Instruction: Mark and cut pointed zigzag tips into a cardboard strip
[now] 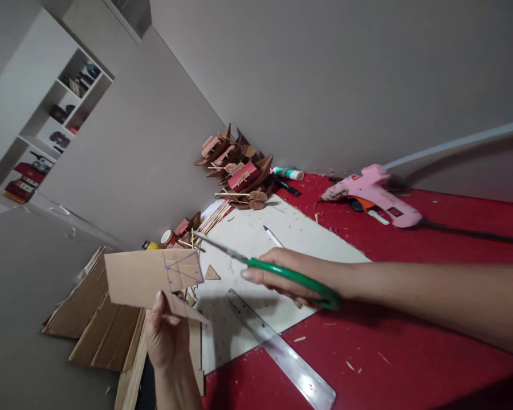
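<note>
My left hand (166, 333) pinches a piece of cardboard (137, 276) by its lower edge and holds it up above the table. Purple pen lines form triangles at the cardboard's right end, and a pointed strip hangs partly cut below them. In my right hand (282, 276) is a pair of green-handled scissors (299, 279), its blades reaching left toward the marked end, apart from the cardboard in this view. Below the blades, a small cardboard triangle (212, 273) lies on the white board (248, 245). A clear ruler (282, 353) rests across the board's front edge.
On the red tabletop (393, 353) a pink glue gun (374, 196) lies at the right, its cord trailing off. Model boats (243, 171) crowd the back corner beside a glue stick (288, 173) and a black marker (287, 186). A purple pen (272, 235) and cardboard sheets (106, 324) lie nearby.
</note>
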### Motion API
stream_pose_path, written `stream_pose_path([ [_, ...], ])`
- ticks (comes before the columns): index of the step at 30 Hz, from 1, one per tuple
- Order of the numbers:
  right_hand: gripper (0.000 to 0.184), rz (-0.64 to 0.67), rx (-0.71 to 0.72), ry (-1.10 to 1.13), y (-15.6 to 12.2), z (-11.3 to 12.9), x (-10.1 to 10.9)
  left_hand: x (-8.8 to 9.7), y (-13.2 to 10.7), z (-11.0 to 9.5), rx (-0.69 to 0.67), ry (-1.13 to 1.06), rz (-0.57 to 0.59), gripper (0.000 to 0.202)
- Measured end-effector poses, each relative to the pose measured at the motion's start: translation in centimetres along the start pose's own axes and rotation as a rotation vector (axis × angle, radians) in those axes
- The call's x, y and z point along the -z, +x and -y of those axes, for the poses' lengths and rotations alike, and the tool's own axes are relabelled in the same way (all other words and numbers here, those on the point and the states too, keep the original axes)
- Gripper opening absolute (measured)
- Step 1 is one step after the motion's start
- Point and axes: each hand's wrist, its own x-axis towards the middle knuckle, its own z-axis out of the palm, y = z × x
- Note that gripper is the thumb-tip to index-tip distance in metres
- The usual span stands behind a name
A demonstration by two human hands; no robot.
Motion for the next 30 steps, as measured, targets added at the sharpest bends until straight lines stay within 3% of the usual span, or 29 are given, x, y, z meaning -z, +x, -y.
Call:
stream_pose_path([
  [2, 0.054, -0.085, -0.002, 0.182, 0.4, -0.2, 0.2, -0.5, -0.5, 0.2, -0.006, 0.023, -0.012, 0.018],
  [6, 0.046, -0.135, 0.143, 0.354, 0.6, -0.6, 0.3, -2.0, -1.7, 0.8, 0.024, 0.066, 0.005, 0.028],
  [16, 0.021, -0.063, 0.174, 0.196, -0.7, 0.4, -0.4, -3.5, -3.2, 2.1, 0.14, 0.146, 0.07, 0.032],
  [19, 0.017, -0.105, 0.186, 0.196, -0.6, 0.3, -0.4, -3.7, -3.6, 2.2, 0.182, 0.138, 0.088, 0.027],
  [24, 0.016, -0.216, 0.211, 0.129, -0.8, 0.4, -0.5, -4.3, -4.8, 2.5, 0.404, 0.089, 0.231, 0.028],
  [30, 0.013, -0.243, 0.266, 0.065, -0.6, -0.2, -0.8, -5.5, -6.5, 4.1, 0.441, 0.059, 0.132, 0.027],
])
